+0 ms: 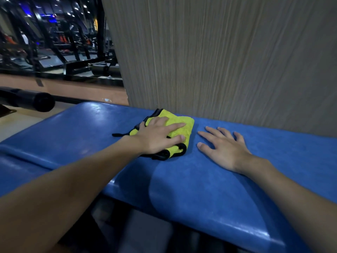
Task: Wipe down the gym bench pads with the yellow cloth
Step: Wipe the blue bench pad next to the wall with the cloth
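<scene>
Head view: left grip is laid flat on the yellow cloth, fingers fairly straight & spread wide, thumb out along the near side. Nothing is pinched, as far as can be seen. Cloth is bunched, black-trimmed, & lies on the blue padded tabletop near its far edge, approx. mid-frame, w/ a black strip trailing out to the left. Right grip is rested palm-down on the bare pad just right of the cloth, fingers splayed wide, holding nothing. Its fingertips are near the cloth but apart from it. Both forearms are bare & are stretched in from the bottom corners. Behind the tabletop a grey wood-grain panel is seen, touching or v. close to the far edge; which cannot be told. At upper left dark gym machines are seen, blurred. A black roller is seen at far left above a beige floor.
</scene>
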Demonstrator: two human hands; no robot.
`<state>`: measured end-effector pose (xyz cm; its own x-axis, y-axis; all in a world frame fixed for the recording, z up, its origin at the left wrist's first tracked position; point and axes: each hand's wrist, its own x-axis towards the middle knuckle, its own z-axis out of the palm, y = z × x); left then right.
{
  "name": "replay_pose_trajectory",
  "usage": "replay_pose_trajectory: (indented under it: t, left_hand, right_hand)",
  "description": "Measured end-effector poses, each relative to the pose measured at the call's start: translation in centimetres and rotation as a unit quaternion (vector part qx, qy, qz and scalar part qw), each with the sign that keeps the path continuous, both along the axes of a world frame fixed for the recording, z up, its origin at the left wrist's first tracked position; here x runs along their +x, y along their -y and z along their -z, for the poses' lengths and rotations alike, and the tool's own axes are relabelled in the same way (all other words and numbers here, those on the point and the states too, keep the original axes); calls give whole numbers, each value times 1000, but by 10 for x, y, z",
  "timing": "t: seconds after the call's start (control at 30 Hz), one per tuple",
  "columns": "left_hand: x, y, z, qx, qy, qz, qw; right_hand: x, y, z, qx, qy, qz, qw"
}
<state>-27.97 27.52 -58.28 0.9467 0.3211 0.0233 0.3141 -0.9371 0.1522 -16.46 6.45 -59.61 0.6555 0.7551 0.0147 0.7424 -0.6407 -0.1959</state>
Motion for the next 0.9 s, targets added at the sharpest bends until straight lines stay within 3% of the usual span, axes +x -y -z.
replay_pose_trajectory:
  t: [0.23,0.4,0.57,0.9]
  left_hand:
    - [-78,20,2,-4,7,16,1000]
    - [-121,29,0,8,-16,31,999]
    - [-126,28,-2,0,-29,29,999]
    - [-73,0,-5,-12,-31,9,999]
  right_hand:
    - [-6,-1,-7,-32,12,8,999]
    - [-14,-10,-27,-137,113,-5,984]
    - [-16,-32,-31,-38,26,-7,999]
    - [-11,-35,-5,-46,10,-1,999]
